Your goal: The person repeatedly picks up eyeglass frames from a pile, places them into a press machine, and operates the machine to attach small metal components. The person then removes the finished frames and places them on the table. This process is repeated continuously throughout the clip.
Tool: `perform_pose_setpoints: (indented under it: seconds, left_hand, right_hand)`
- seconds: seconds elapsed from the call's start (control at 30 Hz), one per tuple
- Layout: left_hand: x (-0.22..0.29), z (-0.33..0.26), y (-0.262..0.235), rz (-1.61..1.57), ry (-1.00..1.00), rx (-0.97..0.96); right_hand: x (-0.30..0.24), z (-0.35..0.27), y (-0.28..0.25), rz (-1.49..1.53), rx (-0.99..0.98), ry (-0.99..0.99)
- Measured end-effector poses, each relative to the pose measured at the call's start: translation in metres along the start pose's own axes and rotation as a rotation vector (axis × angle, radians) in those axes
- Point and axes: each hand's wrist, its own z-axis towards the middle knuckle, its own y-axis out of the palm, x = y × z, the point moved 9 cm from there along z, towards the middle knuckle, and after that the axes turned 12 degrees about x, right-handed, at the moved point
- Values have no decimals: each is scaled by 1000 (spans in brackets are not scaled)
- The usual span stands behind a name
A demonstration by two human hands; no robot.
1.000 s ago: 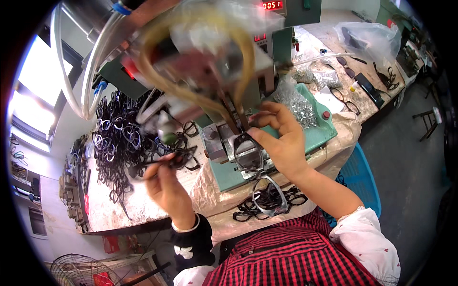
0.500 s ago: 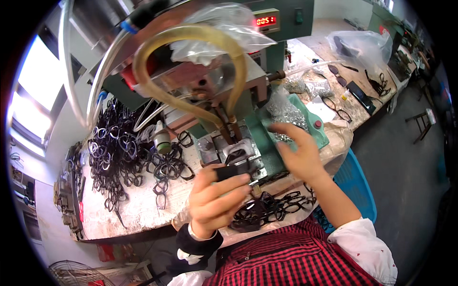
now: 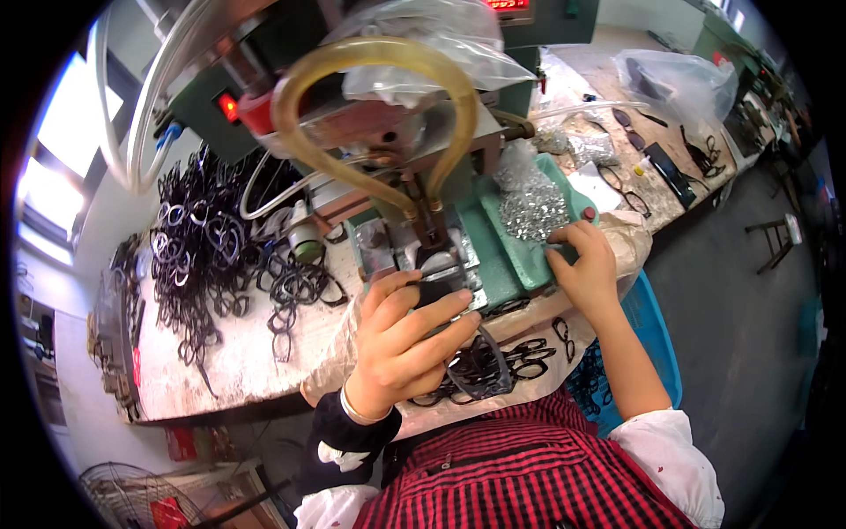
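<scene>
Below the two prongs of a bench machine [image 3: 427,220], my left hand [image 3: 401,353] grips a dark eyeglass frame [image 3: 441,286], its front up against the metal jig. My fingers cover much of the frame, and a dark part of it hangs down past my fingertips. Over at the green tray [image 3: 520,264], my right hand [image 3: 586,264] rests at the right-hand edge of a heap of tiny silvery metal parts [image 3: 535,214]. Its thumb and forefinger are curved with a small gap between them, and no part shows in them.
Dark eyeglass frames [image 3: 203,247] pile up at the left, and more frames [image 3: 529,357] lie on paper before the machine. A looped yellowish hose [image 3: 374,48] arches overhead. Under the bench's right edge stands a blue basket [image 3: 656,344]. Sunglasses [image 3: 627,128] lie farther back.
My right hand has moved from beside the machine's jig out to the right, to the heap of metal parts. The left hand stays at the jig with the frame, which has tilted downward.
</scene>
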Motion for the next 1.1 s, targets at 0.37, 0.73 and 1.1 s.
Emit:
perform_pose_setpoints:
  seconds: [0.37, 0.73, 1.1]
  left_hand:
    - [29, -44, -102, 594, -136, 308]
    - [-184, -96, -43, 864, -186, -502]
    - [-204, -178, -126, -751, -1386, 577]
  right_hand:
    - [8, -13, -6, 208, 193, 145]
    - [-23, 5, 6, 337, 149, 53]
    - [-1, -24, -49, 302, 180, 109]
